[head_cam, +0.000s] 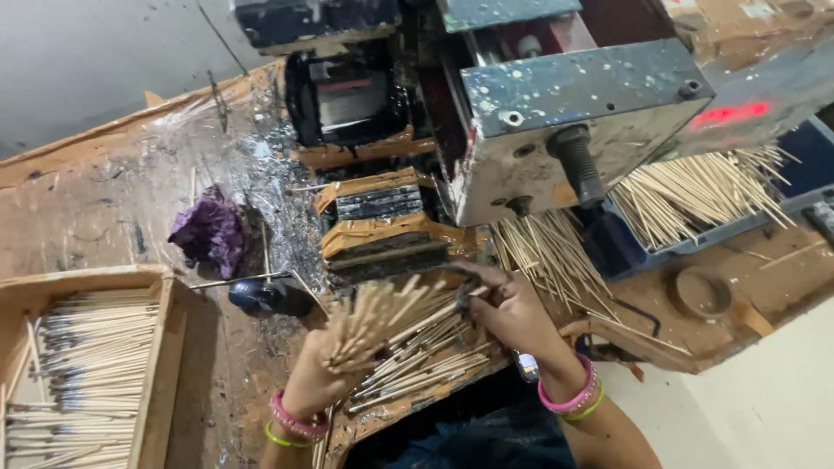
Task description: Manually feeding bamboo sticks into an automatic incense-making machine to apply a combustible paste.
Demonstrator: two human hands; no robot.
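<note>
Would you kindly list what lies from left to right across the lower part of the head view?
Wooden tray of coated sticks → left hand holding a fanned bundle of thin bamboo sticks → right hand → round brown ring.

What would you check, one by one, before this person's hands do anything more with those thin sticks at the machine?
1. Left hand grips the fanned bundle of sticks firmly: ok.
2. Right hand holds clear of the machine head: ok, it sits below it.
3. Sticks on the feed tray lie roughly parallel: ok.
4. Machine stopped or running: cannot tell.
5. Wooden box of coated sticks has room: cannot tell.
</note>
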